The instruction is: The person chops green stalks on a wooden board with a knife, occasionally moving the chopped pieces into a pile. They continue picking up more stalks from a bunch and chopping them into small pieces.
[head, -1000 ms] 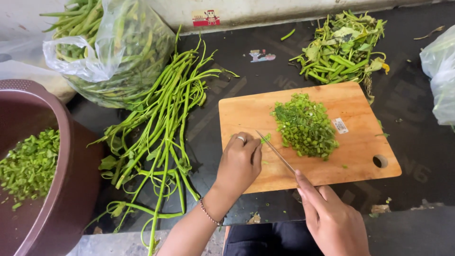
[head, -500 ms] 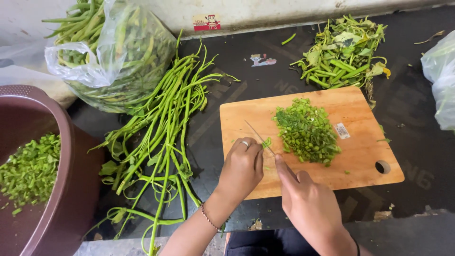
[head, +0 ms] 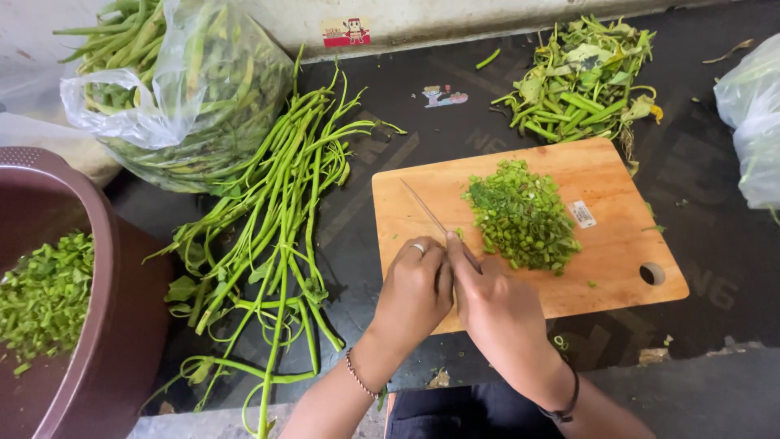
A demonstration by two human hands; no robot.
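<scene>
A wooden cutting board point(head: 601, 175) lies on the dark floor with a pile of chopped greens point(head: 522, 215) on it. My right hand point(head: 491, 305) grips a thin knife point(head: 424, 207) whose blade points up and to the left over the board. My left hand point(head: 414, 289) rests fisted on the board's near left part, touching the right hand, with a ring on one finger. What the left fingers hold is hidden.
Long green stems point(head: 280, 207) lie left of the board. A clear plastic bag of stems point(head: 183, 89) sits at the back left. A maroon basin point(head: 97, 244) at left holds chopped greens point(head: 41, 297). Trimmed scraps point(head: 581, 77) lie behind the board, another bag point(head: 751, 122) at right.
My right hand has moved left with the knife, from the board's near edge to beside my left hand. The blade now points up-left over the board's left half.
</scene>
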